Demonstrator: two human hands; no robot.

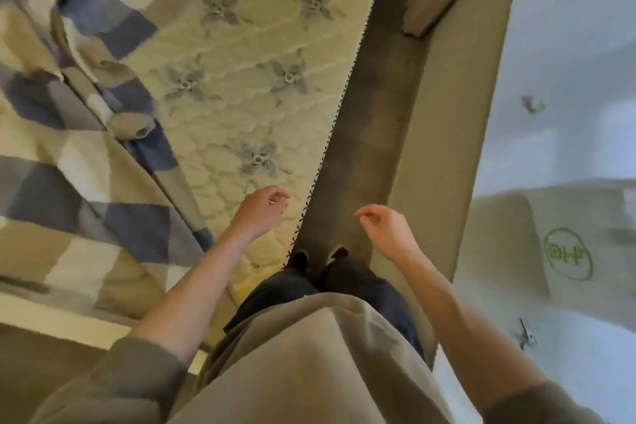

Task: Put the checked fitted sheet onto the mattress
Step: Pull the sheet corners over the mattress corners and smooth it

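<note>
The blue, beige & white checked fitted sheet lies bunched & creased on the left part of the cream quilted mattress, which has grey flower motifs stitched in; the sheet's edge runs diagonally across the view, & the mattress from there to its zigzag-stitched right edge is uncovered.

The left hand hovers over the uncovered mattress near that right edge; fingers loosely curled, thumb & forefinger tips close together, gripping nothing; it's apart from the sheet. The right hand hangs at approx. the same height over the dark grey-brown strip; fingers loosely curled too, nothing in them. The 2 hands are well apart, 1 on either side of the feet.

The strip runs betw. the mattress edge & the beige upholstered bed rail; 2 dark shoes stand on it, the left 1 just beside the mattress edge. Dark trousers, a beige top & olive-grey sleeves pushed up the forearms fill the bottom of the view.

Right of the rail is a pale glossy floor; on it sits a pale object w/ a green circular mark, too blurred to read.
</note>
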